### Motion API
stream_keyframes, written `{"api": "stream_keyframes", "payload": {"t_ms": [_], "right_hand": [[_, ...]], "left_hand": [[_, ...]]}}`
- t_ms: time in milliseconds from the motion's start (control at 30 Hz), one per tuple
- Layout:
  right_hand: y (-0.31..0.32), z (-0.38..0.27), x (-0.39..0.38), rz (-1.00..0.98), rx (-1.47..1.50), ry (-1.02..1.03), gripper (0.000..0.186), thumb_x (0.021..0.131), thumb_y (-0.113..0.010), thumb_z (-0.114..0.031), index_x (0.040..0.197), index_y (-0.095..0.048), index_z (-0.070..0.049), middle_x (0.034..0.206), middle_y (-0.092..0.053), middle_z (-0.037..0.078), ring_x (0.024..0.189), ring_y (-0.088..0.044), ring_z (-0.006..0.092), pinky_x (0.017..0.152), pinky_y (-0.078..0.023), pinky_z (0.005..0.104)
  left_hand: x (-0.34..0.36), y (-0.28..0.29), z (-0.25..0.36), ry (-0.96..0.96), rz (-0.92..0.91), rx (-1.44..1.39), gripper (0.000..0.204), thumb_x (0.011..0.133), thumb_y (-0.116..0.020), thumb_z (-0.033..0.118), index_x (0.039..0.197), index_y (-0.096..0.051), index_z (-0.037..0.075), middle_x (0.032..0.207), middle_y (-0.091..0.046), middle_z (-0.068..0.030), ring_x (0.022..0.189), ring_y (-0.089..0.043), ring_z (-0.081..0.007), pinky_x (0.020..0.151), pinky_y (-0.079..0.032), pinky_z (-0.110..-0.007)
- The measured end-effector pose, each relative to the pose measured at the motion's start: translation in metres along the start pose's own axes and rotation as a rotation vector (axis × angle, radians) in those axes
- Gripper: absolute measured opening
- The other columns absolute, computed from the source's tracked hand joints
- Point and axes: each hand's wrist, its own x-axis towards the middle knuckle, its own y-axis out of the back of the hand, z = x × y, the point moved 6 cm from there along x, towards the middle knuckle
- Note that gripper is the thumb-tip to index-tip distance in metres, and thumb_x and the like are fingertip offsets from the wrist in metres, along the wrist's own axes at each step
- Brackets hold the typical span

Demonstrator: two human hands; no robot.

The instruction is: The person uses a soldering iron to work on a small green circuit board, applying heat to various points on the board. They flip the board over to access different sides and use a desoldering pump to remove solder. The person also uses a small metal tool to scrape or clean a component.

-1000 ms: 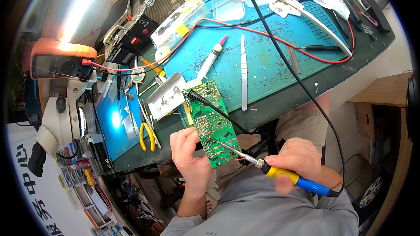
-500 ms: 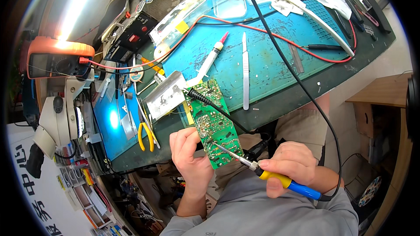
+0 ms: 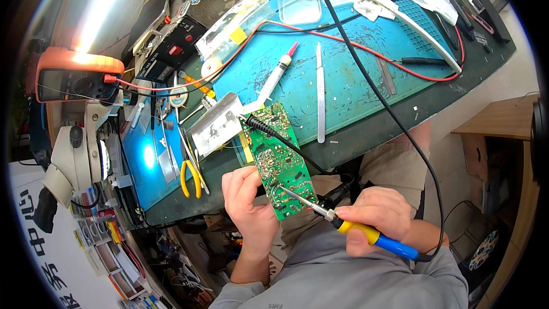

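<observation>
A green circuit board (image 3: 286,165), solder side up, is tilted over the near edge of the bench. My left hand (image 3: 249,201) is closed on its lower left edge, the fingertips partly hidden behind it. My right hand (image 3: 377,215) grips a soldering iron (image 3: 359,232) with a yellow and blue handle. The iron's metal tip meets or hovers just over solder joints on the board's lower part; contact cannot be made out. Across the board's upper half runs a black cable with a ribbed strain relief (image 3: 261,126).
Beyond the board, a scalpel (image 3: 320,94) and a syringe (image 3: 276,79) lie on the blue mat (image 3: 354,97). Yellow-handled pliers (image 3: 190,178) rest at the left near a small metal tray (image 3: 216,126). An orange multimeter (image 3: 79,75) stands far left. The iron's black cord (image 3: 374,88) arcs over the bench.
My right hand and the iron have shifted very slightly left, the tip staying over the same part of the board. My left hand and the board look unmoved.
</observation>
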Motion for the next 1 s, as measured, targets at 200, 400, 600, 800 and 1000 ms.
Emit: {"api": "stream_keyframes", "payload": {"t_ms": [200, 400, 600, 800, 1000], "right_hand": [[0.0009, -0.0009, 0.0005, 0.001, -0.026, -0.018, 0.025, 0.082, -0.072, -0.01, 0.105, -0.074, 0.001, 0.067, -0.066, 0.003, 0.051, -0.063, 0.0162, 0.047, -0.05, 0.0274], [0.0, -0.0014, 0.0005, -0.009, -0.019, -0.018, 0.026, 0.081, -0.072, -0.011, 0.104, -0.074, 0.002, 0.066, -0.066, 0.003, 0.05, -0.062, 0.0163, 0.047, -0.05, 0.0275], [0.0012, -0.0028, -0.0014, 0.0, -0.069, -0.016, 0.026, 0.08, -0.073, -0.011, 0.103, -0.074, 0.002, 0.066, -0.067, 0.004, 0.049, -0.062, 0.0163, 0.047, -0.05, 0.0275], [0.001, -0.0026, -0.0008, 0.006, -0.045, -0.011, 0.026, 0.08, -0.073, -0.011, 0.102, -0.074, 0.002, 0.066, -0.067, 0.004, 0.049, -0.062, 0.0163, 0.047, -0.05, 0.0274], [0.0013, -0.0031, 0.0005, -0.007, -0.049, -0.022, 0.025, 0.081, -0.073, -0.011, 0.102, -0.074, 0.002, 0.066, -0.067, 0.004, 0.05, -0.062, 0.0164, 0.047, -0.051, 0.0275]], "left_hand": [[0.0004, -0.0001, 0.0, -0.006, 0.0, -0.001, 0.034, 0.066, -0.086, 0.009, 0.097, -0.074, 0.002, 0.094, -0.067, -0.0067, 0.089, -0.058, -0.0252, 0.08, -0.047, -0.034], [0.0013, 0.0008, 0.0027, -0.006, -0.011, -0.006, 0.034, 0.068, -0.084, 0.01, 0.099, -0.074, 0.001, 0.096, -0.068, -0.007, 0.09, -0.058, -0.0237, 0.08, -0.046, -0.033], [0.0015, 0.0006, 0.0028, -0.007, -0.014, -0.015, 0.034, 0.068, -0.084, 0.01, 0.099, -0.074, 0.001, 0.096, -0.068, -0.0074, 0.09, -0.058, -0.0237, 0.08, -0.046, -0.033], [0.0012, 0.0004, 0.0032, -0.008, -0.008, -0.018, 0.033, 0.069, -0.083, 0.01, 0.099, -0.074, 0.001, 0.097, -0.068, -0.0077, 0.09, -0.058, -0.0239, 0.081, -0.046, -0.033], [0.0017, 0.0005, 0.003, -0.01, -0.012, -0.015, 0.033, 0.069, -0.083, 0.01, 0.099, -0.074, 0.001, 0.098, -0.068, -0.0078, 0.09, -0.058, -0.0246, 0.081, -0.047, -0.033]]}}
